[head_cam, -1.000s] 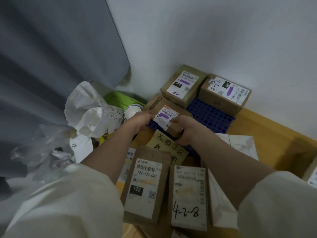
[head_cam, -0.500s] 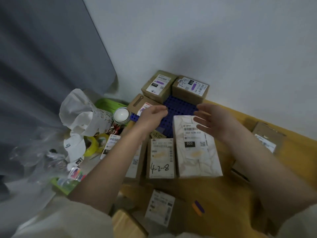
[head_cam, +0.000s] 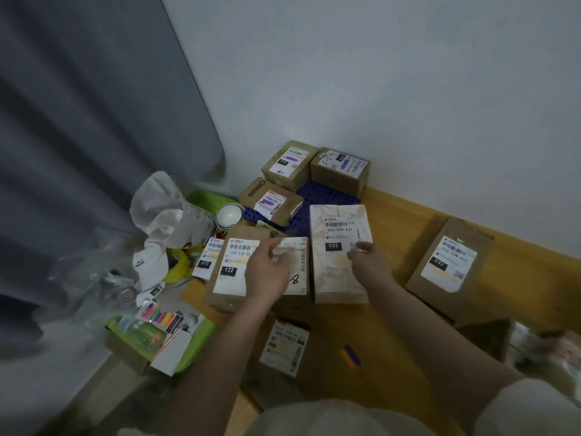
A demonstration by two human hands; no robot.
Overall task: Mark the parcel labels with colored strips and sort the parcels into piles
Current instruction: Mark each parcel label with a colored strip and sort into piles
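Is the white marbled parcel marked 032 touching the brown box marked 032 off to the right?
Apart. The head view shows the white marbled parcel and the brown box separated by a clear stretch of bare wooden table.

Grey curtain hangs at left, white wall behind. Wooden tabletop meets that wall. Crumpled white paper bag sits at the tabletop's left end, against the curtain. White round lamp just right of the bag. Yellow tape roll below the bag. Clear plastic wrap left of the roll.
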